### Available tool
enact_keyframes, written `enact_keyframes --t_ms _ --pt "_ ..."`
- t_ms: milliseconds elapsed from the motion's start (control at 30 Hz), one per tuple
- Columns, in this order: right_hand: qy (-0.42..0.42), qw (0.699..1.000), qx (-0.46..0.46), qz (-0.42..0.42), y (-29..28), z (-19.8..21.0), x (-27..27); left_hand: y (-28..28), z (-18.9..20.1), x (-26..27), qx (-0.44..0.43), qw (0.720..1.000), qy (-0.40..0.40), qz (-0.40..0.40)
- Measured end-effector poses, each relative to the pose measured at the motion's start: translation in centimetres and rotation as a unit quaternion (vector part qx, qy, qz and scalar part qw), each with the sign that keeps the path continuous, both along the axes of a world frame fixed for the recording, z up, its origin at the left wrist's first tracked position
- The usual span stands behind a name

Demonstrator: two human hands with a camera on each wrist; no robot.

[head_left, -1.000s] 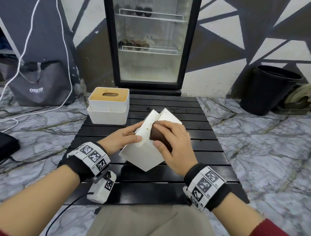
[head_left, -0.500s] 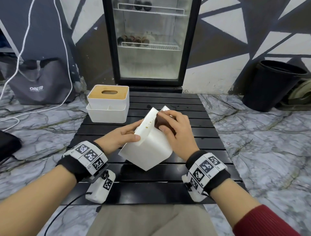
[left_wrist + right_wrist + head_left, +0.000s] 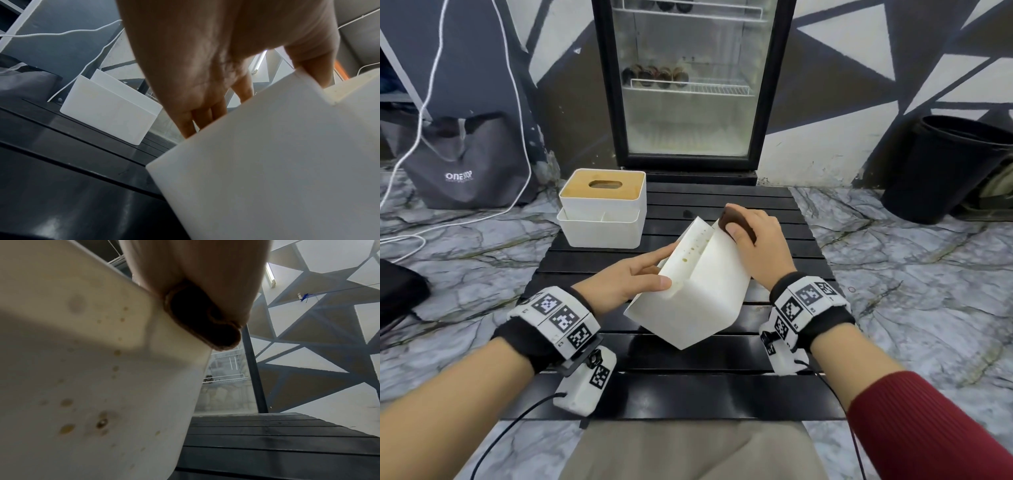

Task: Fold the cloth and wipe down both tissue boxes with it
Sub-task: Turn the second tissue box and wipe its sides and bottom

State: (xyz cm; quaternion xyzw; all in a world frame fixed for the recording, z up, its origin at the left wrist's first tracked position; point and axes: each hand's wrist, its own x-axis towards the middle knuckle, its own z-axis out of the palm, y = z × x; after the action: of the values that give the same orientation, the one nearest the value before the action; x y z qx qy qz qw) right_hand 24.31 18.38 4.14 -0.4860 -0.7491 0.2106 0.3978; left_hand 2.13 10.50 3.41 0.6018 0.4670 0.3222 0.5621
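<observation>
A white tissue box point(image 3: 698, 291) stands tipped on the black slatted table point(image 3: 722, 383), with yellow-brown spots along its recessed side point(image 3: 68, 402). My left hand point(image 3: 640, 277) holds the box's left side, thumb on the near face and fingers behind it point(image 3: 205, 116). My right hand point(image 3: 753, 236) grips a folded dark brown cloth point(image 3: 736, 219) and presses it on the box's far upper edge; in the right wrist view the cloth point(image 3: 205, 321) lies between palm and box. A second white tissue box point(image 3: 602, 212) with a wooden lid stands upright at the table's back left, also in the left wrist view point(image 3: 111, 108).
A glass-door fridge point(image 3: 688, 85) stands behind the table. A black bin point(image 3: 941, 168) sits on the marble floor at the right, a grey bag point(image 3: 462, 161) and a white cable point(image 3: 517, 102) at the left. My lap is at the table's near edge.
My right hand has slid the cloth up along the tipped box from its middle to its far upper edge. The left hand keeps its hold on the box.
</observation>
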Motion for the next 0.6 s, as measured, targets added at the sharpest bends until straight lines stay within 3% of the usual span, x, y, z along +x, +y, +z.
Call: enact_keyframes --t_ms 600 --pt "0.054 0.996 -0.074 0.014 0.9 -1.3 2.8 -0.1 -0.1 -0.1 0.01 1.0 0.012 0.003"
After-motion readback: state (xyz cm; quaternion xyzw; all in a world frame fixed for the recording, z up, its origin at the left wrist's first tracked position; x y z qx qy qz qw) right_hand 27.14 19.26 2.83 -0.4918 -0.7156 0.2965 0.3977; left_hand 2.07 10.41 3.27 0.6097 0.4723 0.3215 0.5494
